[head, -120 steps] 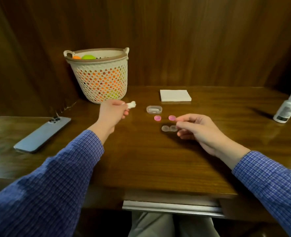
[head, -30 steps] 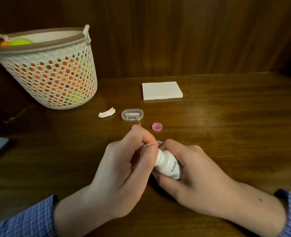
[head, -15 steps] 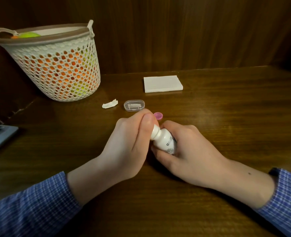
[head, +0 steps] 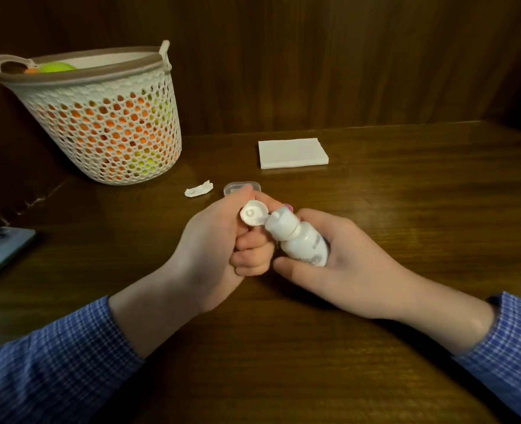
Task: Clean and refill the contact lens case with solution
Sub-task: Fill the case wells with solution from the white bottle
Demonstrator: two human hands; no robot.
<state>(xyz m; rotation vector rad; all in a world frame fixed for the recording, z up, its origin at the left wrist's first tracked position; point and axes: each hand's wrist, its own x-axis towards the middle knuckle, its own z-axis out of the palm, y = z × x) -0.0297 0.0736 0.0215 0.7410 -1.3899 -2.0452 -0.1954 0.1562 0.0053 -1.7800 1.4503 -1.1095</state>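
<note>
Now the right hand grips the solution bottle, the left hand holds its flip cap open; refilling remains.

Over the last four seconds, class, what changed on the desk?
The right hand fetched the solution bottle from the far right; the left hand dropped the tissue scrap and flipped the cap open. The basket and napkins stayed.

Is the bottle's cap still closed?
No, the flip cap is swung open beside the nozzle of the bottle, with the left hand at the cap and the right hand holding the bottle.
</note>
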